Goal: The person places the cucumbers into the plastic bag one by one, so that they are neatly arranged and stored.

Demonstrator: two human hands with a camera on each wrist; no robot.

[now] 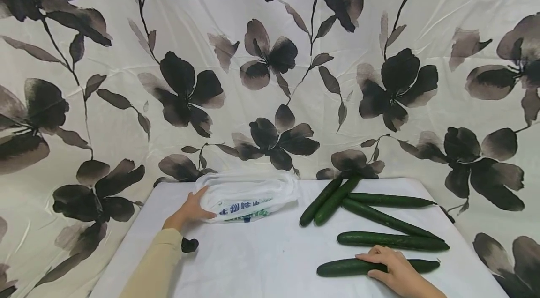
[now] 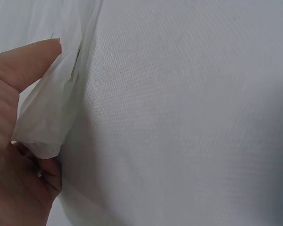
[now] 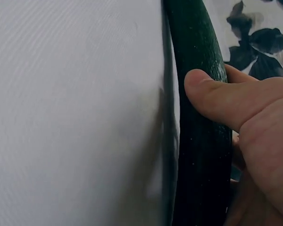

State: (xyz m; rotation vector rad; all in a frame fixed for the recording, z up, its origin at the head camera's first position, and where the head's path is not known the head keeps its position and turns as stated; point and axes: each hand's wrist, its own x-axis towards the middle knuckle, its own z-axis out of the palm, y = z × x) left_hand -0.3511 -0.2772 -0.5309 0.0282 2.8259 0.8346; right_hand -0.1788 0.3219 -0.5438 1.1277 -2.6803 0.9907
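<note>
While my left hand (image 1: 191, 208) pinches the crumpled white plastic bag (image 1: 246, 195) at the bench's (image 1: 261, 260) far left, my right hand's (image 1: 394, 272) grip curls around the nearest long dark-green cucumber (image 1: 350, 267), lying flat at front right.

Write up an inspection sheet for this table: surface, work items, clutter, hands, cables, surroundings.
Surface: white cloth-covered table, flat.
Work items: crumpled white plastic bag with green print; nearest dark green cucumber lying flat.
Clutter: five more long dark green cucumbers at right rear; small black object beside the left sleeve, unclear what.
Hands: left hand pinches the bag's edge; right hand grips the nearest cucumber.
Cables: nothing seen.
Surroundings: cream fabric backdrop with dark flower print.
</note>
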